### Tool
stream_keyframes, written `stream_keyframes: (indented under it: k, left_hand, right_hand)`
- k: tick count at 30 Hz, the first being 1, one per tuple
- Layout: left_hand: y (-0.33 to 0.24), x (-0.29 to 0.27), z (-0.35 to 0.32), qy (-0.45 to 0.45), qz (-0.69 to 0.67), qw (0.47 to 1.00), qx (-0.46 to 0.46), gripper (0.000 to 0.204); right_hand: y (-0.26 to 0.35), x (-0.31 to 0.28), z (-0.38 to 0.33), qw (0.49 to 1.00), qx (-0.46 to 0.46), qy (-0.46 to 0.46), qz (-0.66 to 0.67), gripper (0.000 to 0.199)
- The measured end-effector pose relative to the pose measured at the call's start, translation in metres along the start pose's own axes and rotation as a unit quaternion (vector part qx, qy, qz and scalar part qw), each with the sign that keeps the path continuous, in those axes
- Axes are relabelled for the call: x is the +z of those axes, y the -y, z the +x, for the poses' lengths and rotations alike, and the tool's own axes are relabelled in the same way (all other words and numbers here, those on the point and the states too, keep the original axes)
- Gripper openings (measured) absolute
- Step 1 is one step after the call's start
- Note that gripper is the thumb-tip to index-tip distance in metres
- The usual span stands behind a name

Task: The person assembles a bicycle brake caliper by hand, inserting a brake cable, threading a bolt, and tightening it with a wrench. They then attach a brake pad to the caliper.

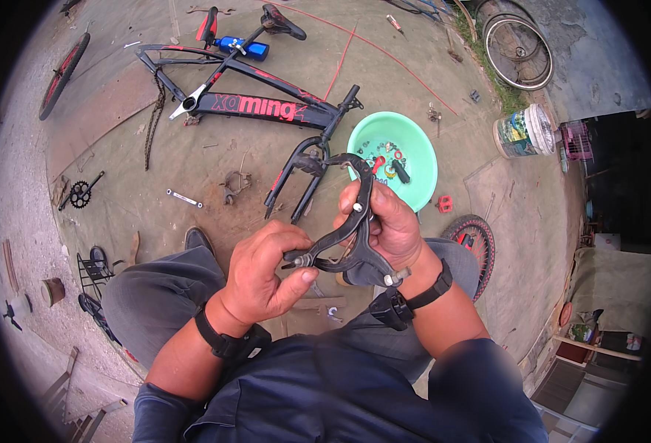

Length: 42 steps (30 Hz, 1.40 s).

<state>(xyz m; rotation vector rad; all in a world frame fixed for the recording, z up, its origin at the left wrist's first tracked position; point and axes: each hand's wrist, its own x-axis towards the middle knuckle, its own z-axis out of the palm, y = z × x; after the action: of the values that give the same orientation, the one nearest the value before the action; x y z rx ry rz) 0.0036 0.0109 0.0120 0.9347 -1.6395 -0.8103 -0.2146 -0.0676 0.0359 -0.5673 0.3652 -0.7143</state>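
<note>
Dirt yard w/ bike frame, black brake caliper gripped btwn both hands, left hand fingers pinching its bolt, right hand clenched round arm.

A basin lies right of the bike frame, with a wrench probably before it.

Ahead of you on the ground lies a black and red bicycle frame, its fork pointing back toward you. Just right of the fork sits a green plastic basin (small parts inside). A loose chain lies left of the frame, a chainring and a spanner nearer. Top right you have a bare wheel rim and a white bucket.
</note>
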Motion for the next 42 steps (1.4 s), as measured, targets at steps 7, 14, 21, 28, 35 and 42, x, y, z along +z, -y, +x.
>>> stream_keyframes:
  k: [7, 14, 21, 28, 35, 42]
  left_hand:
    - [0.001, -0.001, -0.001, 0.015, -0.020, 1.000, -0.006, 0.031]
    - [0.000, -0.002, -0.004, 0.032, -0.036, 0.998, -0.036, 0.027]
    - [0.000, 0.001, -0.008, 0.007, -0.060, 0.994, -0.093, 0.023]
    - [-0.002, 0.004, -0.014, 0.004, -0.087, 0.986, -0.141, 0.023]
    - [-0.003, -0.004, -0.011, 0.051, -0.081, 0.985, -0.141, 0.028]
    - [-0.003, 0.004, -0.005, -0.009, -0.066, 0.994, -0.084, 0.038]
  right_hand:
    - [0.003, 0.002, 0.001, 0.997, 0.002, -0.050, -0.066, 0.044]
    - [0.002, 0.002, 0.001, 0.997, -0.004, -0.051, -0.060, 0.045]
    - [0.004, 0.003, 0.001, 0.998, 0.000, -0.035, -0.044, 0.042]
    - [0.004, 0.001, 0.000, 0.995, 0.002, -0.059, -0.075, 0.042]
    - [0.001, -0.004, 0.001, 0.998, -0.014, -0.046, -0.045, 0.038]
    - [0.000, -0.006, 0.002, 0.997, -0.025, -0.054, -0.039, 0.038]
